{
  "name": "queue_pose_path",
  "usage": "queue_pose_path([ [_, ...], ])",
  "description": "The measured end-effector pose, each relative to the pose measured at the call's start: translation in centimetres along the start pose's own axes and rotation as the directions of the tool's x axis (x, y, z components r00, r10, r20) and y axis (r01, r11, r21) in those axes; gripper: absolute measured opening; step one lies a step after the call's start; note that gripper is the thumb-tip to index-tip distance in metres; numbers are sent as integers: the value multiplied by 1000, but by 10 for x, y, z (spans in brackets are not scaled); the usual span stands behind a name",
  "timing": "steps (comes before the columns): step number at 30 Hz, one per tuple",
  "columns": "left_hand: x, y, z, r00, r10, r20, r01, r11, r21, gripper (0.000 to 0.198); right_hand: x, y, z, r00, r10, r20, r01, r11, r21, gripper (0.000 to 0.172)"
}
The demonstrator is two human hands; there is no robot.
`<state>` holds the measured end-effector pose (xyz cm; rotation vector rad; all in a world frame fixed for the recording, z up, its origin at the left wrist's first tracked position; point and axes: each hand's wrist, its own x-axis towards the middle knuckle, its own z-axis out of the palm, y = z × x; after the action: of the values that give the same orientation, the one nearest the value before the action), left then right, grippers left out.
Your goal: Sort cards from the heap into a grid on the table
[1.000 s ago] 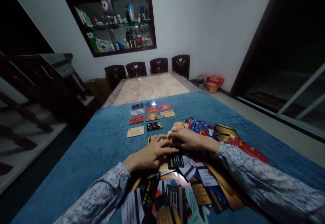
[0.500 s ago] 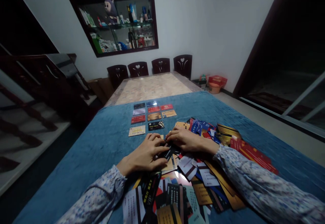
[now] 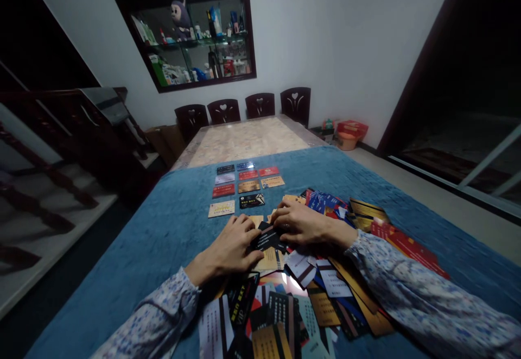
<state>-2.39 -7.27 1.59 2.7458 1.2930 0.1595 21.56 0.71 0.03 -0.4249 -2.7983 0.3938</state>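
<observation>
My left hand [image 3: 234,244] rests on the near-left side of a heap of plastic cards, fingers bent and thumb apart. Its fingertips touch the left edge of a black card [image 3: 266,236] with pale print. On the other side, my right hand [image 3: 303,222] lies palm down over the heap, its fingers spread and bent. Its thumb reaches the black card's right end, and what is under its palm is hidden. A beige card [image 3: 271,261] shows below the black one. Just beyond my hands are a black VIP card [image 3: 252,201] and a pale yellow card [image 3: 222,208].
Several cards, including a red card [image 3: 223,190] and a gold card [image 3: 248,186], lie apart in rows on the blue cloth [image 3: 175,223]. Loose cards spread toward me and rightward, with red cards [image 3: 411,247] at the right. Dark chairs [image 3: 295,105] stand beyond the table.
My hands have moved slightly apart, the left one leftward and the right one rightward. More of the black card between them shows. The laid-out cards have stayed put.
</observation>
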Motion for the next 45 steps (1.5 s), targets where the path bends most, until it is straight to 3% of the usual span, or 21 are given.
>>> queue_pose_path([
  [2, 0, 1, 0, 1000, 0, 9, 0, 1000, 7, 26, 0, -1, -1, 1000, -6, 2, 6, 1000, -18, 15],
  [15, -1, 3, -4, 999, 48, -18, -47, 998, 31, 17, 2, -1, 5, 996, -76, -38, 76, 997, -5, 16],
  [20, 2, -6, -5, 996, 40, -86, -46, 997, -69, 23, 4, 2, 11, 994, 38, -99, -37, 999, 2, 23],
  [26, 2, -21, 0, 978, -104, -182, 65, 976, -208, 29, 5, 3, 19, 972, 159, -173, -159, 987, 11, 15],
  [31, 3, -27, 4, 970, -146, -196, 92, 961, -261, 24, 6, 4, 22, 971, 165, -174, -166, 986, 8, 15],
  [39, 3, -27, 3, 971, -117, -208, 58, 962, -268, 25, 6, 5, 21, 960, 143, -239, -151, 988, -13, 14],
  [45, 4, -28, 4, 964, -116, -239, 38, 951, -307, 23, 8, -4, 11, 904, 190, -383, -196, 980, 22, 10],
])
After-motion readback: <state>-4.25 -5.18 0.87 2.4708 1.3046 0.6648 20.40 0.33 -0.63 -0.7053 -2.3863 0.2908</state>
